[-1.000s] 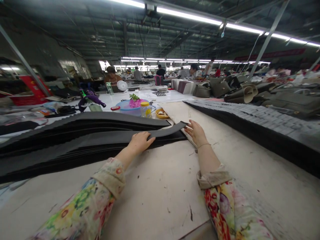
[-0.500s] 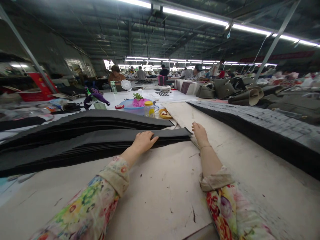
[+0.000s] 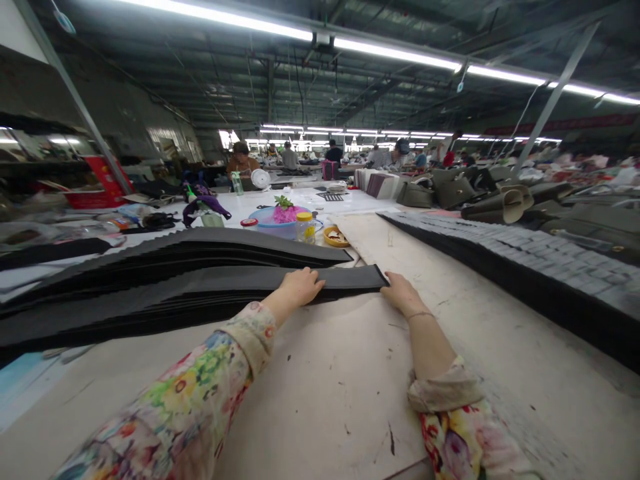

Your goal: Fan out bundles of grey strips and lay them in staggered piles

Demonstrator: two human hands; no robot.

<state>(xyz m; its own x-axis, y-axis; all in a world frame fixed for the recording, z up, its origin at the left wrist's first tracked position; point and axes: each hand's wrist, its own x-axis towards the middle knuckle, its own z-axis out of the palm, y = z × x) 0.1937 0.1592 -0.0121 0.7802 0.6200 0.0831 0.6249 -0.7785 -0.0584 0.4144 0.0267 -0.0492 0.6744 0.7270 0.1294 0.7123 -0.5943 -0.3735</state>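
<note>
My left hand (image 3: 301, 287) lies on top of the nearer stack of dark grey strips (image 3: 215, 281), fingers resting on the upper strip and thumb out to the right. At the right end of that stack, my right hand (image 3: 403, 293) has its fingertips closed at the corner of the strips' end; the far fingers are partly hidden. The strips look flat and soft, grey above with black edges. Just behind them lies a second stack of similar strips (image 3: 240, 241). Both stacks run off to the left.
A pale, marked board (image 3: 320, 387) covers the near worktop. On the right lies a long row of overlapping grey-black pieces (image 3: 500, 247). Behind the stacks stand a blue basin (image 3: 270, 225), a yellow-lidded jar (image 3: 305, 230) and a yellow dish (image 3: 334, 237). People work farther back.
My right hand has come down from above the board to the end of the nearer stack and closed at its corner. My left hand stays on the stack. The view has tilted slightly.
</note>
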